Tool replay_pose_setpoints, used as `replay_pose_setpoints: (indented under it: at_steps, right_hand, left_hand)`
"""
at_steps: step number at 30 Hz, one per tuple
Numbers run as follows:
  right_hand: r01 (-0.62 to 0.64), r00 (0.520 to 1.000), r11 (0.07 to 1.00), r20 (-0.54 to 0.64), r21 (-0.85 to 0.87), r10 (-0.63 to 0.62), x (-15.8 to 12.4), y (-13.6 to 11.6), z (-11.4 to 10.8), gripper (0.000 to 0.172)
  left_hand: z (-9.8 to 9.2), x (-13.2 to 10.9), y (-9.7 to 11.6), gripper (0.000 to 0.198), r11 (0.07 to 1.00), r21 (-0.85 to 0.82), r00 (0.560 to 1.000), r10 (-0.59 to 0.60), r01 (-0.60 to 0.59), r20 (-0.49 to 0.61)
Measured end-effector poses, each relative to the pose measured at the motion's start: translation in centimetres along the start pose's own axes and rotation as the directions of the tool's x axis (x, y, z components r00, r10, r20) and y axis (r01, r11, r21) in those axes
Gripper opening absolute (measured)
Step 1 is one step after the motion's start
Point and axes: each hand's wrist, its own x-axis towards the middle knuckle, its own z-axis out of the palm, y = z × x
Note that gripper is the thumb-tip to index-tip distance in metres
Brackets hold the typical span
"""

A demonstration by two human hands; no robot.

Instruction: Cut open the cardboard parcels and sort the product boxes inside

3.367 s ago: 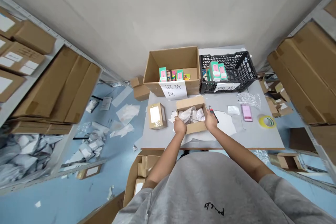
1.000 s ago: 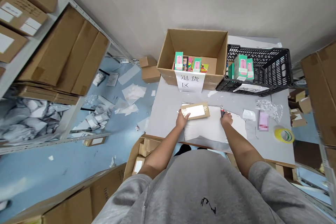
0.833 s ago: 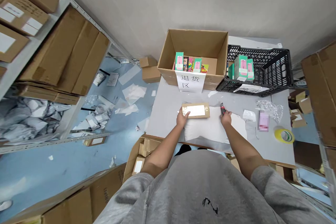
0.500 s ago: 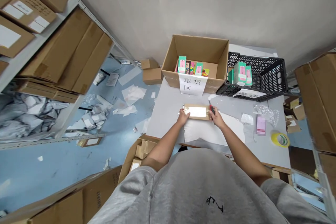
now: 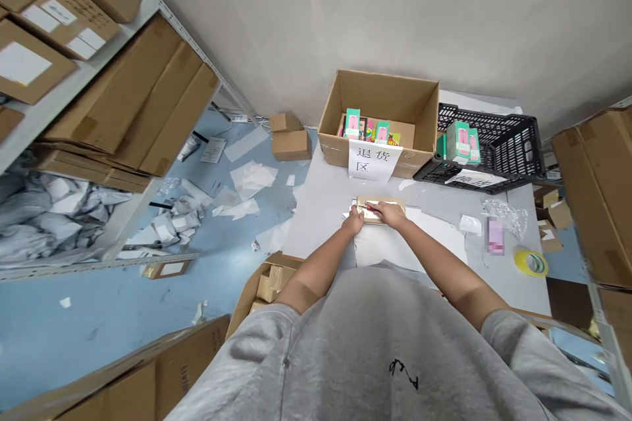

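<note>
Right hand point(image 5: 394, 215): as it is gripping the box cutter point(image 5: 374, 210), it is moving leftward over the labelled carton point(image 5: 370, 200).
Left hand point(image 5: 353, 222): holding the carton's left end; cutting is apparently beginning.

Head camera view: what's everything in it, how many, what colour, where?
Rectangular table: 1, grey, centre
Labelled cardboard parcel: 1, brown, table front
Slim tool: 1, red-black, over parcel
Flat paper: count unclear, white, table front
Open cardboard box: 1, brown, table back
Mesh plastic crate: 1, black, beside box
Small cartons: several, green-pink, box and crate
Tape roll: 1, yellow, table right
Pixelated rectangle: 1, pink, beside tape
Other cardboard boxes: many, brown, both sides
Paper scraps: many, white, left floor
Left hand: 1, parcel's left end
Right hand: 1, holding tool
</note>
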Motion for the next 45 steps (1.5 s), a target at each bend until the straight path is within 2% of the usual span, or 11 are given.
replay_pose_setpoints:
  at_steps: [3,10,14,20,26,33,37,45]
  right_hand:
    - [0.002,1.0,0.999,0.01,-0.046,-0.001,0.1,0.0,0.0,0.054]
    - [-0.024,1.0,0.997,0.015,-0.067,0.025,0.0,-0.6,-0.2,0.053]
    - [-0.035,0.999,0.994,0.035,-0.105,0.039,-0.4,-0.2,-0.6,0.054]
    - [-0.015,0.996,0.981,0.08,-0.192,0.03,-0.2,0.6,-1.2,0.064]
    - [-0.013,0.996,0.978,0.085,-0.21,0.032,-0.2,1.2,-1.1,0.071]
    - [-0.053,0.992,0.979,0.099,-0.199,0.074,-1.1,2.6,-1.2,0.067]
    - [-0.025,0.996,0.985,0.085,-0.172,0.04,-1.3,3.1,-1.7,0.059]
    - [-0.023,0.999,0.984,0.03,-0.176,0.028,-2.4,2.7,-2.4,0.055]
  left_hand:
    - [0.0,0.2,0.3,0.051,0.999,0.02,0.999,-0.035,0.035,0.015]
    - [0.1,0.2,0.4,0.052,0.999,0.043,1.0,-0.01,0.009,0.012]
    - [0.0,0.3,0.5,0.054,0.996,0.086,0.999,-0.017,0.014,0.03]
    - [0.2,0.3,0.8,0.053,0.995,0.092,0.999,-0.044,0.043,0.001]
    - [0.0,0.3,0.7,0.054,0.994,0.101,0.999,-0.052,0.051,0.008]
    - [0.0,0.4,0.5,0.053,0.995,0.086,0.999,-0.052,0.051,0.009]
    - [0.2,0.5,0.4,0.051,0.996,0.071,0.998,-0.055,0.054,0.009]
    - [0.6,1.0,0.0,0.051,0.998,0.029,0.998,-0.058,0.058,-0.005]
